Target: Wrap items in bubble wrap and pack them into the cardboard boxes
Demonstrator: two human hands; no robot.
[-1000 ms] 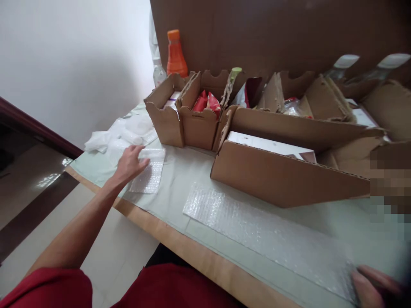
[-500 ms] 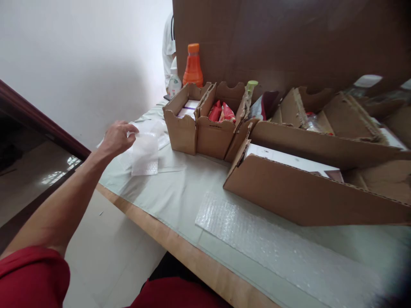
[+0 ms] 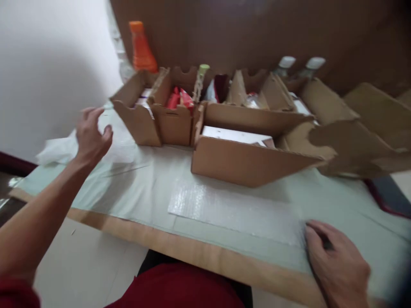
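Observation:
My left hand (image 3: 93, 134) is raised above the left part of the table, thumb and fingers apart and nothing between them. Crumpled clear wrap (image 3: 58, 150) lies under and beside it. A long strip of bubble wrap (image 3: 231, 209) is spread flat along the front of the table. At its right end is my right hand (image 3: 335, 261), fingers curled together near the edge of the strip; whether they pinch it is hidden. Behind the strip stands a long cardboard box (image 3: 250, 162) with a white box (image 3: 233, 134) inside.
Cardboard bins (image 3: 173, 126) holding red packets (image 3: 180, 99) and other goods line the back. An orange bottle (image 3: 143, 49) and white-capped bottles (image 3: 314, 64) stand behind them. A dark object (image 3: 390, 194) is at the right. The table's front edge (image 3: 192, 252) runs near my body.
The view has swung to the right. My right hand has come into view at the strip's right end. My left hand's fingers have spread, and the wrap that was below it lies on the table.

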